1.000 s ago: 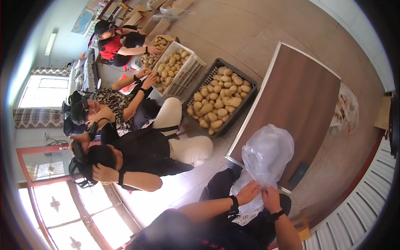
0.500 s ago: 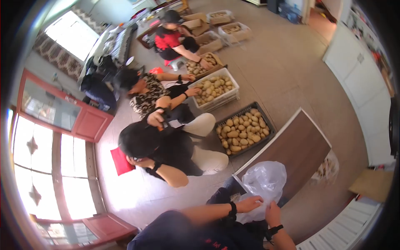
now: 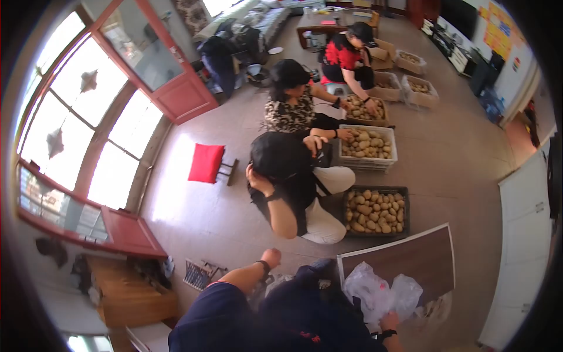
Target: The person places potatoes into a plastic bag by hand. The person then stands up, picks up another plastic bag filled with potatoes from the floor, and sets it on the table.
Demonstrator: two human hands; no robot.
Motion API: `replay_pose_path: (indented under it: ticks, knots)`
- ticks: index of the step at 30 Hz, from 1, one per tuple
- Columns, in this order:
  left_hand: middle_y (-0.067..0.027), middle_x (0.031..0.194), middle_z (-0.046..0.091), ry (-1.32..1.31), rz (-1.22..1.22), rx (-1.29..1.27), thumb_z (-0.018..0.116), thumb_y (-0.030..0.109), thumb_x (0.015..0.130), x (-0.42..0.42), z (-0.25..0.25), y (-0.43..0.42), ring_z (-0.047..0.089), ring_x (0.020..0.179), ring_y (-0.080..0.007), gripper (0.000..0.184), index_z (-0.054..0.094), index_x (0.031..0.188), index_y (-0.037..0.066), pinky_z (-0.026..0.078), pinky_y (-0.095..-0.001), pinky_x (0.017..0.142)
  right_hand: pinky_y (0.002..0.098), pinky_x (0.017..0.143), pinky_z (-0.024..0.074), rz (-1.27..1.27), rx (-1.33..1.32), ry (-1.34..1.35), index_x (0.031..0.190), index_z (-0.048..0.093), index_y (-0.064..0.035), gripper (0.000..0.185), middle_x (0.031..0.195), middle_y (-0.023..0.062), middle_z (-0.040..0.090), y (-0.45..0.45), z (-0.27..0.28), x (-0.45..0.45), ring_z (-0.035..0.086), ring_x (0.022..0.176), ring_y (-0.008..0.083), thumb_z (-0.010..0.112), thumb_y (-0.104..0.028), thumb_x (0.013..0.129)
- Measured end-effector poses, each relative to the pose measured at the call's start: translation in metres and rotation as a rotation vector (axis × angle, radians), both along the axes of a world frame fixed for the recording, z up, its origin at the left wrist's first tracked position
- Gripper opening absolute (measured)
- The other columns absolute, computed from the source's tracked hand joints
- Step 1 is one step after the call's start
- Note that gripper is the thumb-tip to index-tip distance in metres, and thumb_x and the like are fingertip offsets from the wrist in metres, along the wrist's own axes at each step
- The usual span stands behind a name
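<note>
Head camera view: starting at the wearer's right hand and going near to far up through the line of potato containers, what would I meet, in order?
Right hand → clear plastic → black crate → white crate → cardboard box just beyond it.

Your right hand [image 3: 389, 321] is at the plastic bag [image 3: 368, 287], before the board [image 3: 425, 252]; beyond, potatoes [image 3: 374, 210] lie in the near crate [image 3: 406, 212], the farther crate [image 3: 366, 163] behind.

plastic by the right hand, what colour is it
The plastic by the right hand is whitish and translucent; the head view shows it best.
</note>
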State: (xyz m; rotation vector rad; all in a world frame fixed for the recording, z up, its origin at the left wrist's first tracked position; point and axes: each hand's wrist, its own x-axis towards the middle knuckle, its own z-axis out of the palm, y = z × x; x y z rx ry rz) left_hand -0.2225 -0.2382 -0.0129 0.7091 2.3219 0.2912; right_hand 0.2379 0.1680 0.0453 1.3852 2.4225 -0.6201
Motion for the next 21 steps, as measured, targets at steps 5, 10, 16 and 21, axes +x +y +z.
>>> replay_pose_path:
  ticks: [5, 10, 16, 21]
  knots:
    - [-0.0123, 0.07, 0.065, -0.12, 0.683, 0.141, 0.053, 0.013, 0.086, 0.094, -0.007, -0.128, 0.067, 0.058, -0.0233, 0.019, 0.063, 0.094, -0.001, 0.056, -0.0393, 0.051, 0.049, 0.068, 0.0516, 0.154, -0.242, 0.129, 0.071, 0.063, 0.0034, 0.012, 0.073, 0.0237, 0.065, 0.033, -0.066, -0.024, 0.065, 0.072, 0.0402, 0.058, -0.008, 0.072]
    - [-0.0136, 0.077, 0.069, -0.35, 1.237, 0.028, 0.058, 0.022, 0.086, 0.197, 0.079, -0.116, 0.07, 0.066, -0.0239, 0.026, 0.071, 0.093, 0.001, 0.056, -0.0357, 0.054, 0.0453, 0.058, 0.0542, 0.038, -0.458, 0.204, 0.075, 0.063, 0.0068, 0.017, 0.067, 0.0221, 0.065, 0.035, -0.041, -0.065, 0.068, 0.061, 0.0355, 0.051, -0.006, 0.076]
    - [-0.0133, 0.075, 0.069, -0.19, 0.99, 0.067, 0.062, 0.022, 0.083, 0.209, 0.077, -0.133, 0.069, 0.064, -0.0248, 0.028, 0.071, 0.097, -0.001, 0.057, -0.0357, 0.055, 0.0396, 0.049, 0.0538, 0.23, -0.508, 0.195, 0.077, 0.063, 0.0089, 0.021, 0.066, 0.0198, 0.066, 0.019, -0.025, -0.113, 0.068, 0.054, 0.0289, 0.047, -0.004, 0.081]
    - [-0.0146, 0.076, 0.069, -0.262, 1.143, 0.125, 0.061, 0.021, 0.082, 0.191, 0.084, -0.161, 0.068, 0.063, -0.0252, 0.028, 0.07, 0.095, -0.002, 0.058, -0.0374, 0.057, 0.036, 0.046, 0.0517, 0.24, -0.64, 0.207, 0.079, 0.063, 0.0056, 0.02, 0.067, 0.0169, 0.067, -0.028, -0.019, -0.172, 0.067, 0.054, 0.026, 0.049, -0.008, 0.084]
